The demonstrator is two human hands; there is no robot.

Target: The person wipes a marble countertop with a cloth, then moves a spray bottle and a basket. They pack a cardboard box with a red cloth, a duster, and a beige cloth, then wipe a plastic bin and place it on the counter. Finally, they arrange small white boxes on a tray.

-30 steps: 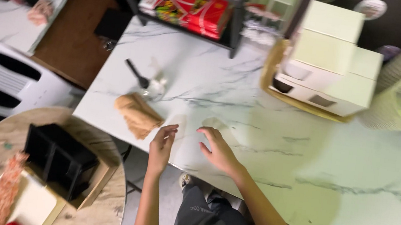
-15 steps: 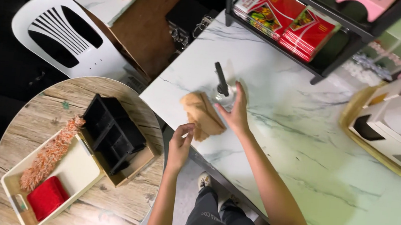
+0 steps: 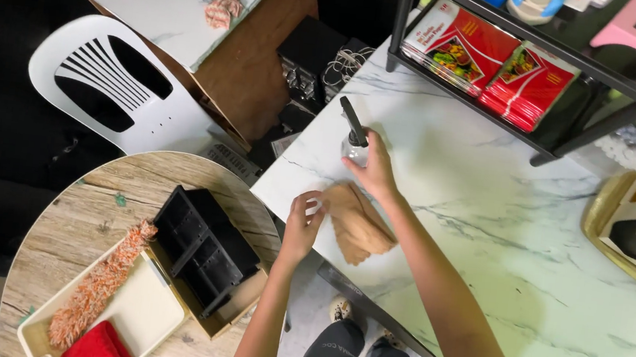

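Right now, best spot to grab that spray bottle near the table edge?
Take the spray bottle around its clear round body, below the black trigger head, coming in from the table's near side. It stands upright and the nozzle points away, so the body is the open part. The right hand already reaches it from that side; its grip looks hidden.

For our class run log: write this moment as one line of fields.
right hand: grips spray bottle | left hand: at tan cloth edge | surface: marble table | bottle: upright

White marble-look table (image 3: 492, 190), holding a tan cloth (image 3: 357, 223) near the edge, small spray bottle (image 3: 355, 139), black shelf rack (image 3: 555, 62).
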